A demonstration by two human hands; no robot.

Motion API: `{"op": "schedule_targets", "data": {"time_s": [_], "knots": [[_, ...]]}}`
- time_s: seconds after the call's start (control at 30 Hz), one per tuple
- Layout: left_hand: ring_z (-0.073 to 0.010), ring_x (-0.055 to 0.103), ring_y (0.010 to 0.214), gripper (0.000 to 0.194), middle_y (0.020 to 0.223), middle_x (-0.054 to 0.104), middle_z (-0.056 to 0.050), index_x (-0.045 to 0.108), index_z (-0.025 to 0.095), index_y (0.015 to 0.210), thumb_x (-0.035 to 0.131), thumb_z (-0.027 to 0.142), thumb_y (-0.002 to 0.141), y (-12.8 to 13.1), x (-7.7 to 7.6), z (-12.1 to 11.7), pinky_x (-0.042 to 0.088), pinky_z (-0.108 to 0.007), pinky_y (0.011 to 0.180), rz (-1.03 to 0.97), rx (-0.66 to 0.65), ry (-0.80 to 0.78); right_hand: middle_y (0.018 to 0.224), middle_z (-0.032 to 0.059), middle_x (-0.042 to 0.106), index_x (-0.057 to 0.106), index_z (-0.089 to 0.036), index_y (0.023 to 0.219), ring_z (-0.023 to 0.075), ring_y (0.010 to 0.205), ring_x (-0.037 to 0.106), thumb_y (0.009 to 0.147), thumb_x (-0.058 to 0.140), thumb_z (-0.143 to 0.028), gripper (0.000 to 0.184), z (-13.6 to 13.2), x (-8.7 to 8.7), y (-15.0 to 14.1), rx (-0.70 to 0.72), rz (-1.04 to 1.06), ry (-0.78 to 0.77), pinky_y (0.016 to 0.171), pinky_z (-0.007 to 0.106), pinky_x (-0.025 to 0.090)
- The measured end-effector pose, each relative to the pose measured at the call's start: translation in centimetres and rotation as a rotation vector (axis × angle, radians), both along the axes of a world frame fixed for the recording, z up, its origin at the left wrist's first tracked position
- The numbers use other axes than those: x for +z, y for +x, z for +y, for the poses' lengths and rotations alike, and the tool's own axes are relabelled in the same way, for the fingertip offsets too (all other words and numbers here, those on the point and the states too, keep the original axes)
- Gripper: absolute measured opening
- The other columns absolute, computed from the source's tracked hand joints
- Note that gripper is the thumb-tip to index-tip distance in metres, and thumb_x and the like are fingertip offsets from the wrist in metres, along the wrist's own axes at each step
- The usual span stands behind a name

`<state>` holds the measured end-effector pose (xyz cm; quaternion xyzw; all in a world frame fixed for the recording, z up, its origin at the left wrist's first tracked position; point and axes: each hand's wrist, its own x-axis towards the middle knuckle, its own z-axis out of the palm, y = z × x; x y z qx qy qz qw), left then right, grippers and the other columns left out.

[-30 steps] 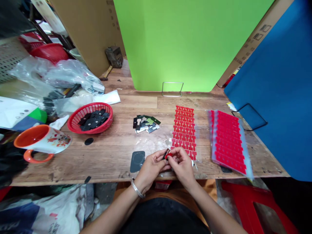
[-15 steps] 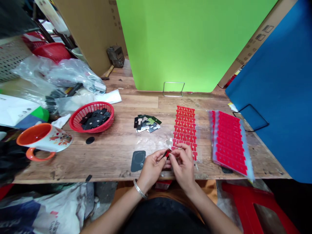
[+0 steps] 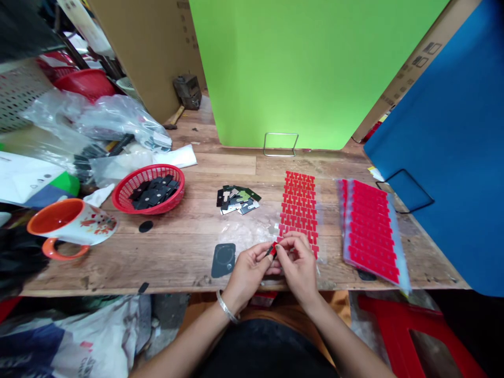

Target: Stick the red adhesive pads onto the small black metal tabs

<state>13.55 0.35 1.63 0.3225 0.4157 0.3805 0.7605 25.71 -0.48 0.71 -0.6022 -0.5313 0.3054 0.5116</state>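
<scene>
My left hand [image 3: 247, 269] is closed on a small black plate [image 3: 270, 251] above the table's front part. Red T-shaped sticker material [image 3: 274, 247] shows on the plate's upper end. Thumb and finger of my right hand [image 3: 300, 268] pinch that red sticker at its right side; the fingertips partly hide both pieces. Just beyond my right hand lies a sheet of red T-shaped stickers [image 3: 298, 199], its lower end partly covered by the hand. A loose pile of small black and silvery metal plates [image 3: 238, 199] lies further back, left of the sheet.
A red basket [image 3: 118, 202] of black plates and an orange-white mug [image 3: 96, 226] stand at the left. More red sticker sheets [image 3: 372, 231] are stacked at the right. Green [image 3: 315, 73] and blue [image 3: 444, 157] boards stand behind wire brackets. A dark square pad [image 3: 223, 260] lies beside my left hand.
The plate has turned slightly between my fingers and shows more of its red and black surface. My right hand has shifted a little; the things on the table stay put.
</scene>
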Motion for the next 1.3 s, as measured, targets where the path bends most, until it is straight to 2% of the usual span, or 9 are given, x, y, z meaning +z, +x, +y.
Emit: {"op": "schedule_targets", "data": {"time_s": [0.27, 0.33, 0.43, 0.5, 0.73, 0.97, 1.03, 1.17, 1.3], "knots": [[-0.0202, 0.066, 0.083, 0.036, 0.102, 0.067, -0.009, 0.060, 0.014, 0.110, 0.062, 0.021, 0.076, 0.0, 0.4, -0.2, 0.053, -0.031, 0.074, 0.003, 0.003, 0.005, 0.085, 0.0032, 0.052, 0.056, -0.019, 0.074, 0.0141, 0.074, 0.053, 0.079, 0.054, -0.020, 0.006, 0.0, -0.6, -0.3, 0.000, -0.020, 0.014, 0.061, 0.024, 0.044], [-0.0208, 0.065, 0.085, 0.036, 0.102, 0.067, -0.009, 0.060, 0.013, 0.111, 0.061, 0.021, 0.076, 0.0, 0.5, -0.3, 0.053, -0.031, 0.075, 0.005, 0.015, 0.014, 0.085, 0.0029, 0.052, 0.056, -0.019, 0.080, 0.0132, 0.072, 0.052, 0.078, 0.055, -0.021, 0.003, 0.0, -0.8, -0.4, -0.013, 0.001, 0.002, 0.061, 0.025, 0.044], [-0.0200, 0.065, 0.084, 0.037, 0.103, 0.067, -0.010, 0.059, 0.013, 0.113, 0.061, 0.022, 0.077, -0.2, 0.5, -0.4, 0.052, -0.032, 0.077, 0.003, 0.015, 0.011, 0.093, 0.0030, 0.053, 0.047, -0.021, 0.105, 0.0104, 0.063, 0.050, 0.074, 0.061, -0.022, 0.034, 0.1, -0.9, -0.4, -0.058, 0.143, -0.047, 0.056, 0.023, 0.044], [-0.0190, 0.066, 0.082, 0.039, 0.101, 0.068, -0.010, 0.057, 0.013, 0.115, 0.061, 0.023, 0.077, -0.3, 0.4, -0.4, 0.052, -0.032, 0.078, 0.000, 0.006, -0.006, 0.094, 0.0025, 0.053, 0.042, -0.021, 0.112, 0.0095, 0.061, 0.049, 0.071, 0.064, -0.023, 0.046, 0.3, -0.8, -0.2, -0.057, 0.237, -0.100, 0.054, 0.022, 0.044], [-0.0182, 0.066, 0.076, 0.039, 0.098, 0.068, -0.011, 0.057, 0.011, 0.114, 0.061, 0.022, 0.077, -0.1, 0.1, -0.6, 0.053, -0.033, 0.076, -0.011, 0.006, -0.030, 0.069, -0.0006, 0.058, 0.060, -0.017, 0.079, 0.0119, 0.062, 0.052, 0.074, 0.063, -0.032, 0.016, 0.3, -0.2, 0.0, 0.140, 0.382, -0.263, 0.057, 0.022, 0.042], [-0.0177, 0.066, 0.075, 0.037, 0.094, 0.068, -0.013, 0.059, 0.010, 0.111, 0.062, 0.023, 0.077, -0.3, 0.3, -0.8, 0.052, -0.033, 0.076, -0.049, -0.014, -0.082, 0.054, -0.0039, 0.050, 0.055, -0.017, 0.062, 0.0086, 0.049, 0.043, 0.078, 0.057, -0.041, 0.029, 0.6, -1.7, 0.1, 0.079, 0.495, -0.331, 0.045, 0.019, 0.034], [-0.0178, 0.066, 0.075, 0.035, 0.096, 0.067, -0.014, 0.059, 0.009, 0.109, 0.062, 0.022, 0.076, -0.5, 0.3, -0.9, 0.052, -0.033, 0.075, -0.079, -0.013, -0.123, 0.054, -0.0027, 0.051, 0.057, -0.016, 0.064, 0.0091, 0.048, 0.043, 0.081, 0.053, -0.045, 0.033, 0.7, -2.1, 0.1, 0.060, 0.517, -0.356, 0.044, 0.019, 0.033], [-0.0156, 0.065, 0.077, 0.030, 0.100, 0.066, -0.014, 0.060, 0.010, 0.106, 0.061, 0.016, 0.076, -1.3, 0.2, -0.5, 0.051, -0.031, 0.079, -0.121, -0.012, -0.181, 0.057, -0.0004, 0.054, 0.062, -0.015, 0.084, 0.0085, 0.042, 0.040, 0.083, 0.046, -0.052, 0.041, 0.5, -2.5, 0.2, 0.087, 0.518, -0.369, 0.038, 0.020, 0.028], [-0.0145, 0.065, 0.081, 0.032, 0.101, 0.066, -0.012, 0.060, 0.013, 0.104, 0.063, 0.009, 0.073, -4.2, 0.7, 1.4, 0.050, -0.028, 0.083, -0.055, 0.073, -0.187, 0.065, 0.0011, 0.058, 0.062, -0.015, 0.090, 0.0070, 0.043, 0.040, 0.083, 0.047, -0.050, 0.038, 0.0, -2.2, 0.8, 0.084, 0.414, -0.297, 0.040, 0.019, 0.030]]}}
